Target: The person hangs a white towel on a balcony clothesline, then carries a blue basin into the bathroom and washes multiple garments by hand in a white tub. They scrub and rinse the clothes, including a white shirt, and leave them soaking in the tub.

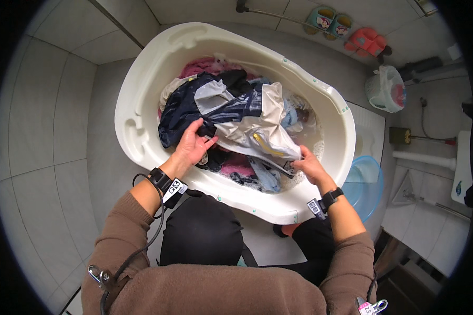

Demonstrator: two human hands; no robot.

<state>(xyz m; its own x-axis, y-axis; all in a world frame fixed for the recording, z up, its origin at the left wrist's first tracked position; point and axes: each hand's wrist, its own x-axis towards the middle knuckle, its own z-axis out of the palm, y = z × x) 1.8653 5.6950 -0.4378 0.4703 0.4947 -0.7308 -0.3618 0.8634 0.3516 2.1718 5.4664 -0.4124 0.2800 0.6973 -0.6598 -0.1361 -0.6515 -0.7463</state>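
A wet navy and cream jacket (228,108) with a pale grey patch lies over other washing in a white plastic baby bathtub (142,94). My right hand (310,163) pinches the jacket's pale edge at the tub's right side. Along the near edge of the jacket runs a zipper (246,152), and a yellow zip (265,145) shows on its light cloth. My left hand (193,142) is at the jacket's near left edge, thumb and fingers spread; some fingertips are partly hidden by the cloth. Pink cloth (236,163) and light-blue cloth (268,177) sit below in sudsy water (305,136).
A clear blue basin (372,189) stands on the floor right of the tub. Farther back is a lined waste bin (384,88). Teal slippers (319,19) and red slippers (365,41) hang on a wall rail. A white pipe (423,158) runs at the right.
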